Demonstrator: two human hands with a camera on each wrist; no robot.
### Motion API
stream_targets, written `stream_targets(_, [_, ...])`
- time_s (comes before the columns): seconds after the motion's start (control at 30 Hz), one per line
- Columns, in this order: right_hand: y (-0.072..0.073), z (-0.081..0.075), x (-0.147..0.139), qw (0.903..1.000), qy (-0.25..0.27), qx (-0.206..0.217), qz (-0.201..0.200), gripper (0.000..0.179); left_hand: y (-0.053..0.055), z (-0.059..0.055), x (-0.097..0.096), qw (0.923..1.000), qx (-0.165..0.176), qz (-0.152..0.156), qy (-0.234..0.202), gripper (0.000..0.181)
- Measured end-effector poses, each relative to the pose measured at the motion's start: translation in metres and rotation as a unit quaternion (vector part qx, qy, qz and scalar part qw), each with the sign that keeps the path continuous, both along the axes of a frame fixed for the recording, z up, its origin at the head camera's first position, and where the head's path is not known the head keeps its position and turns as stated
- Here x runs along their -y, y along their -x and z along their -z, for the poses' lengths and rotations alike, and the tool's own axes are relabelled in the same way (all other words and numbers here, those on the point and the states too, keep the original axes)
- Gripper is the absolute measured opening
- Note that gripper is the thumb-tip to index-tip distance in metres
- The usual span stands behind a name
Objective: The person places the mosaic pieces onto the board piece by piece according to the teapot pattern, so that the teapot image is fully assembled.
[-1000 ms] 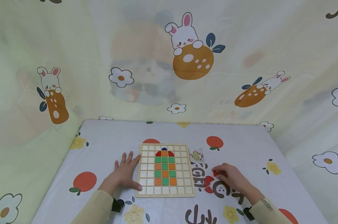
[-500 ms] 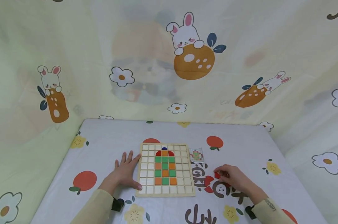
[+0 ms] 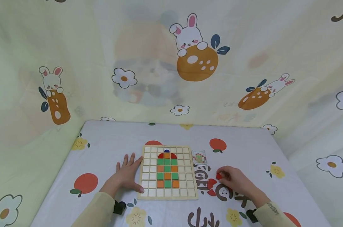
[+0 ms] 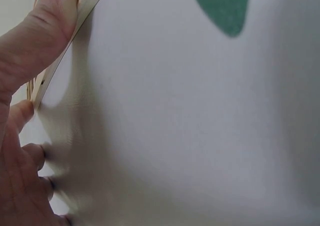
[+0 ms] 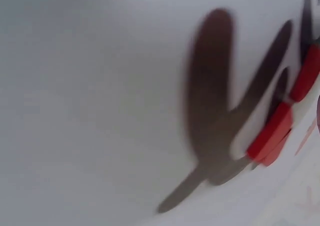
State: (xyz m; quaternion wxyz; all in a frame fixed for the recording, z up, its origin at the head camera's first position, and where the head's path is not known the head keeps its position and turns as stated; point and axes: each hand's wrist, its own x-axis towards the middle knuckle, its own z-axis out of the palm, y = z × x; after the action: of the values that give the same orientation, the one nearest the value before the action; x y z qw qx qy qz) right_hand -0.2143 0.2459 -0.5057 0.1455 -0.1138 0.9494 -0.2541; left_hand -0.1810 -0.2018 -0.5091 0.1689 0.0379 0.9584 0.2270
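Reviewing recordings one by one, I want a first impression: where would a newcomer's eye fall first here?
Probably the wooden grid board on the table, with green and orange tiles in its middle columns. Right of it, the right hand pinches a red piece; the left hand touches the board's left edge. Higher up, a large printed rabbit stands out on the pale backdrop.

This looks like a curtained-off booth (image 3: 86, 94), whether in a home or elsewhere I cannot tell, with rabbit-and-flower curtains (image 3: 148, 94) hanging beyond and to both sides of the fingers (image 3: 131, 160) and a fruit-and-flower-printed surface (image 3: 109, 138) spreading beneath them.
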Motion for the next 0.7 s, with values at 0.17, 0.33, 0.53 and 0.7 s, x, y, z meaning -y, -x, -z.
stream_targets(0.17, [0.004,-0.004,0.018,0.9995,0.015,-0.024,-0.013,0.029,-0.001,-0.001,0.0,1.0,0.0,-0.002,-0.003,0.131])
stream_targets(0.33, [0.01,-0.009,0.043,0.9986,0.033,-0.03,-0.029,0.028,-0.001,-0.001,0.0,1.0,-0.001,-0.001,-0.005,0.131])
stream_targets(0.53, [0.02,-0.012,0.076,0.9966,0.043,-0.038,-0.06,0.026,-0.001,-0.001,0.001,1.0,0.0,0.0,-0.007,0.131])
stream_targets(0.7, [0.028,-0.012,0.104,0.9972,0.041,-0.02,-0.059,0.027,-0.001,-0.001,0.0,1.0,0.0,0.0,-0.007,0.131])
